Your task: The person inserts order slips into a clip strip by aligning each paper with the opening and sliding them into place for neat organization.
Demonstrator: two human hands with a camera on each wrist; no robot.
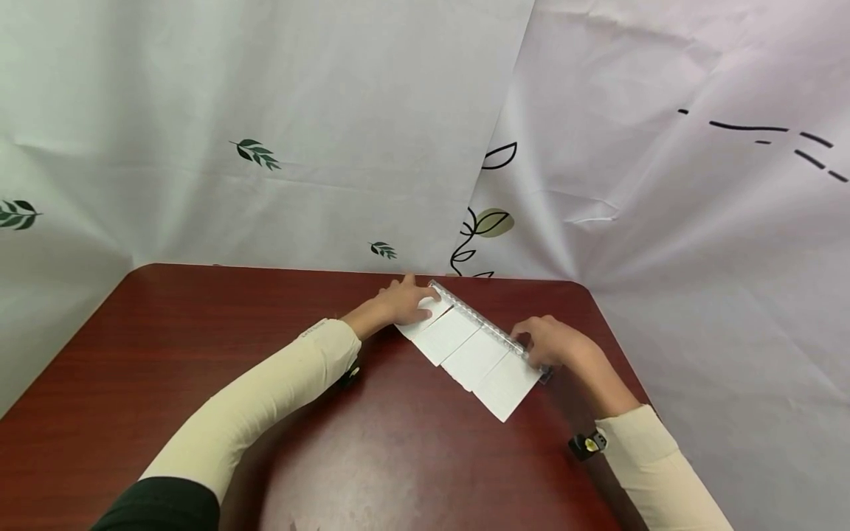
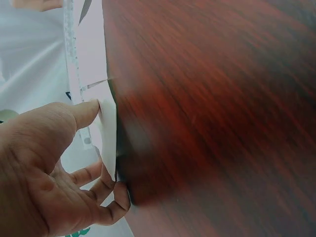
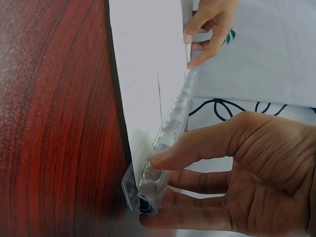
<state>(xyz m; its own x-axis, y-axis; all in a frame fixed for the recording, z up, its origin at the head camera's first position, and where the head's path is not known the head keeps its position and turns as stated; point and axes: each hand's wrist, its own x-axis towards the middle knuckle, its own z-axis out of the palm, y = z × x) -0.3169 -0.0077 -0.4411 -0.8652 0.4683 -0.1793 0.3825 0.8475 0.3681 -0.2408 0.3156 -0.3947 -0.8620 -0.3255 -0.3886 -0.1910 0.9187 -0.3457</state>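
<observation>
Several white paper sheets (image 1: 474,361) lie side by side, slightly staggered, along a clear plastic binding strip (image 1: 483,322) with bumps down its length. The strip slants from the table's back edge toward the front right. My left hand (image 1: 405,301) is at the far end, where its thumb (image 2: 88,113) presses the face of the end sheet and its fingers curl behind. At the near end, my right hand (image 1: 554,343) grips the strip. Its thumb (image 3: 170,154) lies on the bumps, with the other fingers behind. Faint ruled lines show on the paper (image 3: 143,64) in the right wrist view.
The dark red-brown wooden table (image 1: 372,450) has rounded back corners. White cloth (image 1: 319,133) with leaf prints hangs right behind it and along the right side. A black wrist device (image 1: 587,445) is at the right sleeve's cuff.
</observation>
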